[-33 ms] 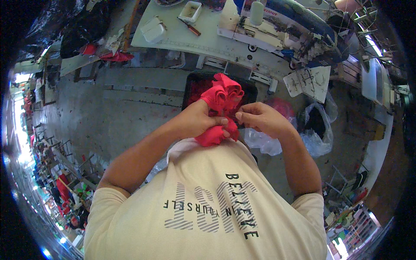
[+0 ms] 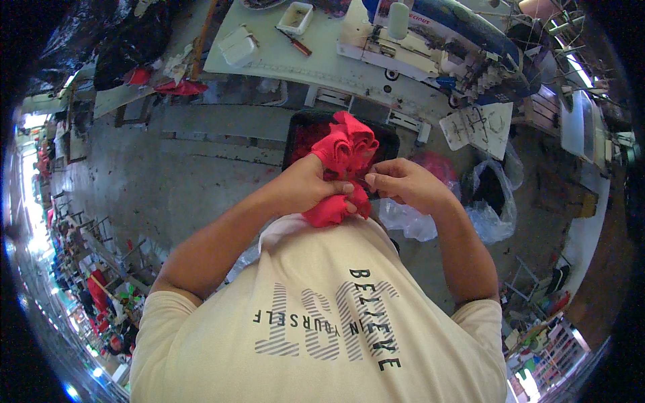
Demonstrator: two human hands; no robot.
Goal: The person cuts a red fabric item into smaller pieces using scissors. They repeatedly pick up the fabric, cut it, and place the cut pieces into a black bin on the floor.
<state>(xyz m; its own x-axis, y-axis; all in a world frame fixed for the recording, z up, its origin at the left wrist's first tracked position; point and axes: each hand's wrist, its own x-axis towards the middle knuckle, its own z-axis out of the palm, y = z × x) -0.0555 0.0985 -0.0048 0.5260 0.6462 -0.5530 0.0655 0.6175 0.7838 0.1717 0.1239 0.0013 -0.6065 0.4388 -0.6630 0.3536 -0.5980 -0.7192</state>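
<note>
Some red cloth (image 2: 346, 146), likely limp and light, bunches mid-frame, the left hand (image 2: 307, 186) clamped on its gather, the best hold. Whether the right hand (image 2: 414, 185) grips, I can't tell.

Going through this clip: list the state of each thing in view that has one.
Left hand: closed on the red cloth
Red cloth: bunched, folded
Right hand: thumb and forefinger close together beside the cloth; grip unclear
Black bin: open-topped, red material inside
Screwdriver: lying on the table
Clear plastic bags: crumpled
</note>
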